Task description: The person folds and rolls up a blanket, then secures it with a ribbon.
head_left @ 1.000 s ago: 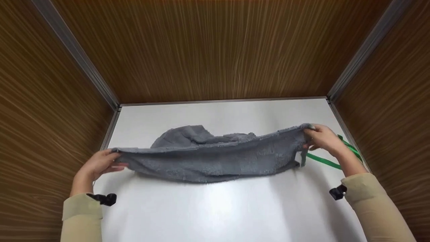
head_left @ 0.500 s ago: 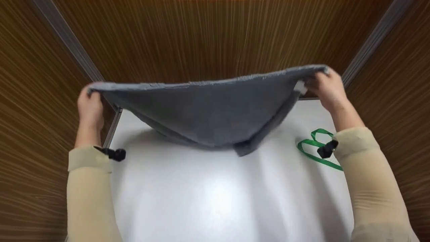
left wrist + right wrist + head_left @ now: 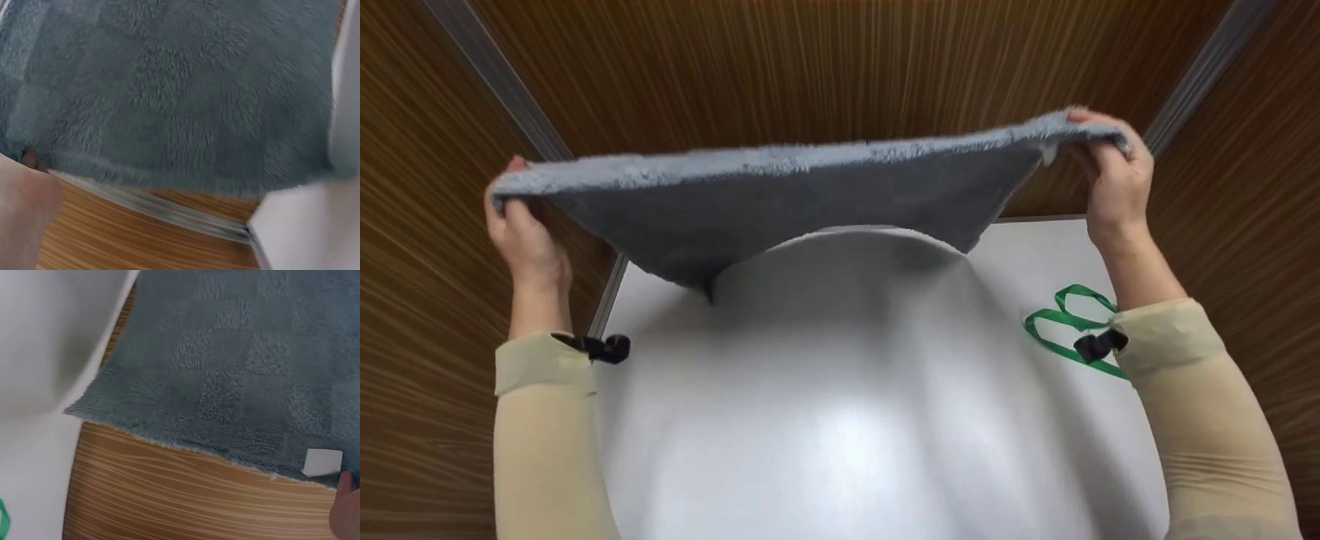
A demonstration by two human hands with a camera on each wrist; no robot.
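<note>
**Grey towel held up by two corners above a white table**

A booth of brown wood-grain panels closed in the scene on the left, right and far sides, with grey metal strips running down its far corners. Below lay a white table, glossy and bright near the middle.

The grey towel hung in the air above the far part of the table, clear of the surface, stretched wide from left to right with its top edge nearly level and its body sagging toward a low point left of centre. The wrist views showed its fluffy pile close up, and a small white label sat near the right corner.

The left hand pinched the towel's left corner, fingers curled over the edge. The right hand gripped the right corner the same way, held a little higher. Both arms wore beige sleeves.

A green ribbon lay looped on the table at the right, partly behind the right sleeve. A small black clip showed at the left cuff.
</note>
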